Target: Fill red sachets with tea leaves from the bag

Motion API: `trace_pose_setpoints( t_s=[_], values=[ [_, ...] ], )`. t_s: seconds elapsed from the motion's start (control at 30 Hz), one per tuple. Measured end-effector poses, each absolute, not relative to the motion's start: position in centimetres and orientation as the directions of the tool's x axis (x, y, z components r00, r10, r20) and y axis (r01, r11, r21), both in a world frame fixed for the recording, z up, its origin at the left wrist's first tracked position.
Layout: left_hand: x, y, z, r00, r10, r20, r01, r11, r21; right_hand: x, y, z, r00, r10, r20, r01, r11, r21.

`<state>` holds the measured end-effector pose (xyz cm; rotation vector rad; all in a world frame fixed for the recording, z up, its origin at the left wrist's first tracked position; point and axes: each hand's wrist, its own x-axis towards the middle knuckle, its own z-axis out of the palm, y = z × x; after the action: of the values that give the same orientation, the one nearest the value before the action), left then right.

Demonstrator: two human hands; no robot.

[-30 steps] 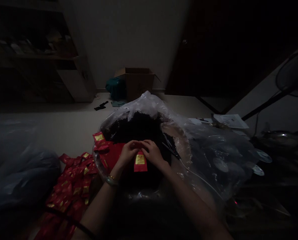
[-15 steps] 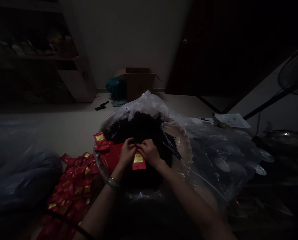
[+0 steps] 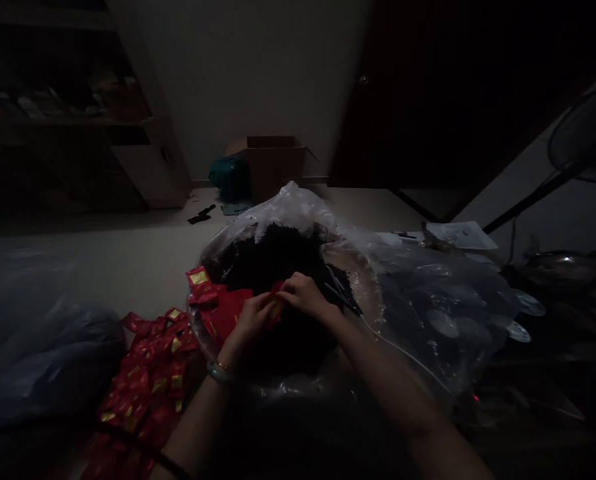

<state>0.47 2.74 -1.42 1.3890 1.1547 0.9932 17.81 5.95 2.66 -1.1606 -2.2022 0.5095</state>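
Both my hands are over a plastic-lined container heaped with dark, loose material (image 3: 288, 250) that looks like dried tea leaves. Between them is a small red packet (image 3: 277, 311) with a gold label, partly hidden by the fingers. My left hand (image 3: 249, 319) is closed on its left side. Thumb and fingers of my right hand (image 3: 305, 295) pinch its upper end. Flat red packets (image 3: 228, 310) lie just left of my left hand. A black, two-armed tool (image 3: 344, 299) with a white cord rests on the dark heap, right of my right hand.
Many red packets (image 3: 145, 380) are piled at the lower left, near a bulky plastic bag (image 3: 53, 353). Clear plastic sheeting (image 3: 428, 300) spreads to the right. An open cardboard box (image 3: 277, 167) stands by the wall. A fan (image 3: 585, 143) is at far right.
The packet's label faced me flat below my hands; now it is tilted and mostly covered. My left hand has moved slightly lower, and the right fingers grip the packet's upper end.
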Motion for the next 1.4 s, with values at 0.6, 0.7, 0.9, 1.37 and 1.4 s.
trace_pose_setpoints(
  t_s=[0.6,0.7,0.9,1.37,1.4],
  values=[
    [0.1,2.6,-2.0,0.111,0.994,0.001,0.000,-0.001,1.000,16.5,4.6,0.4,-0.213,0.811,0.545,0.692,0.519,-0.502],
    [0.1,2.5,-2.1,0.109,0.994,0.003,0.031,-0.007,0.999,16.2,4.6,-0.2,-0.143,0.824,0.548,0.646,0.498,-0.579],
    [0.2,2.7,-2.0,0.111,0.993,0.040,0.048,-0.045,0.998,16.2,5.2,-1.1,-0.061,0.875,0.481,0.534,0.436,-0.725],
    [0.6,2.0,-1.6,0.147,0.989,0.035,0.029,-0.040,0.999,17.1,5.2,0.0,-0.136,0.852,0.506,0.686,0.449,-0.572],
    [0.6,1.9,-1.5,0.161,0.986,0.037,0.035,-0.043,0.998,17.4,5.3,0.4,-0.164,0.871,0.464,0.694,0.436,-0.573]
  ],
)
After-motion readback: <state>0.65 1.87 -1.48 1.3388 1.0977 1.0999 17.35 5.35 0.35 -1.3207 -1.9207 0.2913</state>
